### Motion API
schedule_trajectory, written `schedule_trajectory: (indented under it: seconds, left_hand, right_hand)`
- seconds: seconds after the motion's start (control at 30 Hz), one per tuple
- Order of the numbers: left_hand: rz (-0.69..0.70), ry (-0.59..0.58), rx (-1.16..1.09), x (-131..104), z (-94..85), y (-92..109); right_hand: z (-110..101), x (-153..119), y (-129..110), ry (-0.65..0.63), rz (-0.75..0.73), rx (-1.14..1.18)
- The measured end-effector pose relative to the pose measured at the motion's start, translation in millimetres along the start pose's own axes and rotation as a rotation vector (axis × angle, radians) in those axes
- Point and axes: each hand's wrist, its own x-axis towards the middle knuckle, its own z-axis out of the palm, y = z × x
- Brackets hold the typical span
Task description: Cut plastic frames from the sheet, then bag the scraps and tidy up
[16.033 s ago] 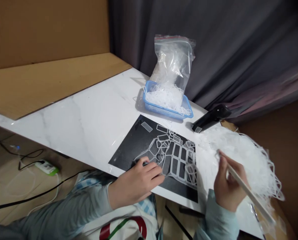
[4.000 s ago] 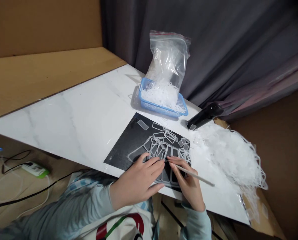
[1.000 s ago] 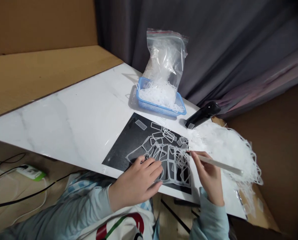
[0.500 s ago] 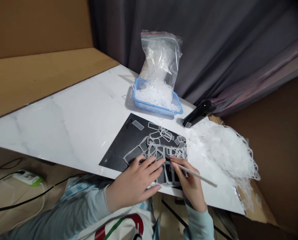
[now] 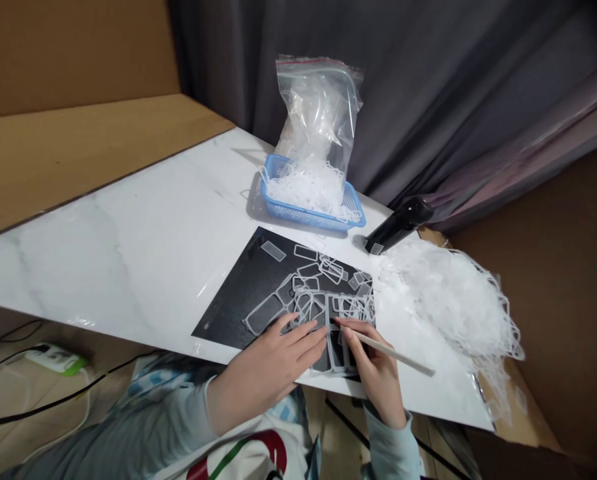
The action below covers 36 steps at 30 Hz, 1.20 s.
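A black mat (image 5: 233, 287) lies on the white marbled table, with several thin, clear-white rectangular frames (image 5: 268, 313) scattered and overlapping on its right half. My left hand (image 5: 278, 353) rests palm down over the frames at the mat's near edge, fingers spread, holding nothing that I can see. Just right of it, my right hand (image 5: 375, 360) pinches a thin pale stick (image 5: 403, 359). The stick's left end is at the fingertips, over the frames; its other end points to the lower right.
Behind the mat, a blue basket (image 5: 303, 217) holds white loops and a clear zip bag (image 5: 321, 107). A black cylindrical object (image 5: 401, 225) leans right of it. White stringy pieces (image 5: 453, 300) are heaped at the table's right edge. A power strip (image 5: 55, 359) lies below left.
My left hand has shifted slightly, its thumb now tucked nearer the palm. My right hand still holds the stick, whose angle is nearly the same. The view has moved a little.
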Motion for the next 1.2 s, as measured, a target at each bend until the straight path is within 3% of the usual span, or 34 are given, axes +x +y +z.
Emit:
schedule_trajectory:
  seconds: [0.67,0.93,1.03,1.2]
  left_hand:
    - [-0.009,-0.030,0.028,0,0.0,2]
    - [-0.023,-0.024,0.051,5,-0.4,3]
    - [-0.024,-0.025,0.045,4,-1.8,3]
    - [-0.020,-0.022,0.018,3,-1.7,2]
  right_hand:
    - [-2,0,2,-0.056,-0.102,-0.065]
    - [4,10,4,-0.056,-0.403,-0.452]
    - [-8,20,4,0.085,-0.436,-0.577]
    - [-41,37,-6,0.647,-0.378,-0.642]
